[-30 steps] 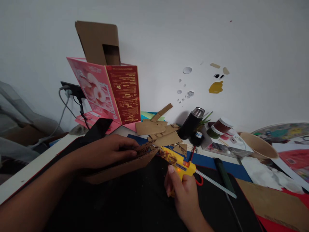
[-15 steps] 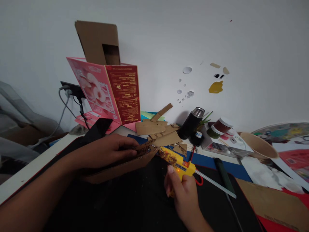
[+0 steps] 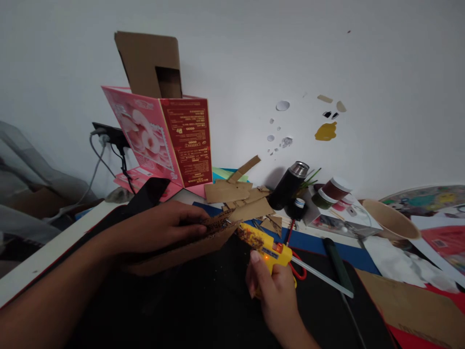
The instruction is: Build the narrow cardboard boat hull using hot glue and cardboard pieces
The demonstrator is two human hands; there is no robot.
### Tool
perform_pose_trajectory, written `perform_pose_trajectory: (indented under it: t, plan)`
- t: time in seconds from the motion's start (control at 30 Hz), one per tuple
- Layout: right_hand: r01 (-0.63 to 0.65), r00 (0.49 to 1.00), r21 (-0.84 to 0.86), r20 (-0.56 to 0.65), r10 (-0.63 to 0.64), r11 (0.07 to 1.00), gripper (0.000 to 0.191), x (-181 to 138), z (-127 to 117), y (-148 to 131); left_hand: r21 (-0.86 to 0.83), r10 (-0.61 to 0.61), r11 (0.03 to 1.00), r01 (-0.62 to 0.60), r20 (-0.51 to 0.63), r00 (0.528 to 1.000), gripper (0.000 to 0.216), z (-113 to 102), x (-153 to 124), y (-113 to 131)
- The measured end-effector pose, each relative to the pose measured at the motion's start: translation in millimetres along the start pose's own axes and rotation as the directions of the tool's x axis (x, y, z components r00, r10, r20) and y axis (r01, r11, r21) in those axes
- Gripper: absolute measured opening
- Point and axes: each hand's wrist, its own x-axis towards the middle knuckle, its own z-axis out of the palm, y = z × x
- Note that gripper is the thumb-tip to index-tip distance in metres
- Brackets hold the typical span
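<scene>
My right hand (image 3: 272,286) is wrapped round a yellow hot glue gun (image 3: 263,242) with brown-stained sides, a small orange light on its body and a long white glue stick (image 3: 323,276) sticking out of the back. Its nozzle points left, at the end of a folded piece of brown cardboard (image 3: 189,254). My left hand (image 3: 174,223) grips that cardboard from above, thumb and fingers closed on its upper part. Whether the nozzle touches the cardboard I cannot tell. The lower part of the cardboard hangs over the black mat (image 3: 214,310).
Cardboard scraps (image 3: 250,208) lie behind the hands. A black thermos (image 3: 288,184), paint jars (image 3: 330,191) and a beige bowl (image 3: 390,218) stand at the back right. A pink box (image 3: 145,135) rises at the back left, near a dark phone (image 3: 148,194). A dark-handled tool (image 3: 337,264) lies at right.
The glue gun and my right hand have shifted slightly left and down along the cardboard's end. My left hand keeps its grip on the cardboard.
</scene>
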Motion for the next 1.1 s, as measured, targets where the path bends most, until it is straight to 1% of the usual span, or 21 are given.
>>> perform_pose_trajectory:
  t: [0.47, 0.7, 0.77, 0.8, 0.83, 0.87, 0.9, 0.93, 0.97, 1.03, 1.1]
  plan:
    - [-0.021, 1.000, 0.006, 0.002, 0.021, 1.000, 0.074, 0, 2, 2, -0.017, -0.005, 1.000, 0.005, -0.022, 1.000, 0.034, 0, -1, 0]
    - [-0.041, 0.999, -0.013, 0.013, 0.041, 0.999, 0.074, 2, 3, 0, 0.010, 0.012, 1.000, -0.012, -0.050, 0.999, 0.039, -1, -2, -5]
    - [-0.075, 0.996, -0.028, 0.052, 0.077, 0.997, 0.075, 6, 2, -2, 0.024, 0.026, 0.999, -0.023, -0.106, 0.994, 0.039, -5, -3, -8]
    - [-0.107, 0.989, -0.043, 0.102, 0.111, 0.993, 0.074, 7, 1, -4, 0.024, 0.028, 0.999, -0.025, -0.150, 0.988, 0.039, -8, -4, -9]
    - [-0.127, 0.983, -0.049, 0.127, 0.132, 0.991, 0.072, 9, 1, -5, 0.014, 0.015, 1.000, -0.012, -0.230, 0.973, 0.039, -11, -5, -11]
    - [-0.140, 0.981, -0.043, 0.130, 0.145, 0.989, 0.070, 11, 1, -6, -0.012, -0.028, 1.000, 0.026, -0.305, 0.952, 0.039, -14, -6, -12]
    - [-0.145, 0.981, -0.034, 0.125, 0.148, 0.989, 0.069, 13, 0, -6, -0.061, -0.053, 0.998, 0.032, -0.385, 0.922, 0.038, -17, -8, -12]
    - [-0.147, 0.979, -0.033, 0.138, 0.150, 0.989, 0.068, 14, 0, -6, -0.115, -0.080, 0.993, 0.032, -0.443, 0.893, 0.038, -20, -9, -13]
    - [-0.143, 0.978, -0.041, 0.148, 0.148, 0.989, 0.068, 16, 0, -5, -0.171, -0.121, 0.984, 0.045, -0.467, 0.876, 0.038, -22, -11, -13]
    - [-0.087, 0.982, -0.096, 0.159, 0.102, 0.992, 0.065, 16, -1, -3, -0.251, -0.167, 0.967, 0.047, -0.484, 0.859, 0.038, -24, -13, -11]
    - [0.051, 0.988, -0.207, 0.154, -0.019, 0.977, 0.056, 16, -2, -2, -0.267, -0.181, 0.962, 0.052, -0.485, 0.855, 0.039, -23, -15, -9]
